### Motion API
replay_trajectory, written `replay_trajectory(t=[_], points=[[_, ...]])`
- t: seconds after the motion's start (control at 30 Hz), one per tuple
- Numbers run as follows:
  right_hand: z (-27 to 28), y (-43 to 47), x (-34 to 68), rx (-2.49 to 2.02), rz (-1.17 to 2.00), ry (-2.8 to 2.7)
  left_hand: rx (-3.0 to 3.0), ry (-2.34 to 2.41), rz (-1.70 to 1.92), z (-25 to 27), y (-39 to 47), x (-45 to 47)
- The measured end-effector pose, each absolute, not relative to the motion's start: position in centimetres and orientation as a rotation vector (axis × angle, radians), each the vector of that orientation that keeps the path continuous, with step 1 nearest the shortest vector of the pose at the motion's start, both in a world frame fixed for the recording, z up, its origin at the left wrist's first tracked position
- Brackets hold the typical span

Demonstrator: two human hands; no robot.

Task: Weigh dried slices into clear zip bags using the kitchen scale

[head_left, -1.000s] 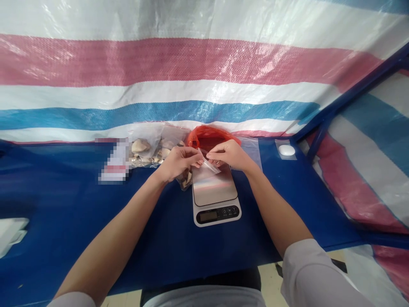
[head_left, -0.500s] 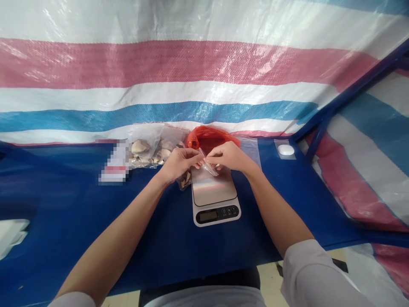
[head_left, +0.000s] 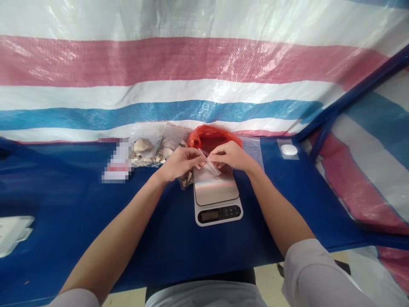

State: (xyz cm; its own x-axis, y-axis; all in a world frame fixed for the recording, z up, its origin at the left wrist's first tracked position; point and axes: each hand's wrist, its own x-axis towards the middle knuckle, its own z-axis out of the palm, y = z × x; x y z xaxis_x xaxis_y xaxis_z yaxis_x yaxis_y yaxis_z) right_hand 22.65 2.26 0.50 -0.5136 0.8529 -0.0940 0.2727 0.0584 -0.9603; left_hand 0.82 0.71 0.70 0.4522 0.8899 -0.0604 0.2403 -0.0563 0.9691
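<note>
Above the steel plate of a white kitchen scale (head_left: 217, 192), both hands pinch a small clear plastic bag (head_left: 213, 167). My left hand (head_left: 184, 162) grips its upper left edge between thumb and fingers. My right hand (head_left: 230, 155) holds the edge close beside it, fingertips nearly touching the left ones. What the bag contains, if anything, I cannot make out. Just behind the hands sits an open red plastic bag (head_left: 214, 132). To the left, clear zip bags (head_left: 143, 147) hold pale brown dried slices, and part of another bag (head_left: 186, 180) lies beside the scale.
Flat clear bags (head_left: 255, 149) lie right of the red bag. A white oval object (head_left: 289, 150) rests on a clear packet at the far right. A white plastic case (head_left: 14, 234) is at the left edge. Striped sheeting (head_left: 191, 59) hangs behind the blue table (head_left: 153, 256).
The view has shifted slightly, so everything sits a little differently in the frame. Both hands keep their pinch on the small bag, whose lower end looks a little more spread.
</note>
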Motion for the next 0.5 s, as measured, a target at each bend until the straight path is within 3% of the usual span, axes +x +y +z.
replay_trajectory(t=[0.5], points=[[1.5,2.3,24.0,-1.228,1.088,-1.963,1.744,1.278,0.788,2.3,0.4,-0.2]])
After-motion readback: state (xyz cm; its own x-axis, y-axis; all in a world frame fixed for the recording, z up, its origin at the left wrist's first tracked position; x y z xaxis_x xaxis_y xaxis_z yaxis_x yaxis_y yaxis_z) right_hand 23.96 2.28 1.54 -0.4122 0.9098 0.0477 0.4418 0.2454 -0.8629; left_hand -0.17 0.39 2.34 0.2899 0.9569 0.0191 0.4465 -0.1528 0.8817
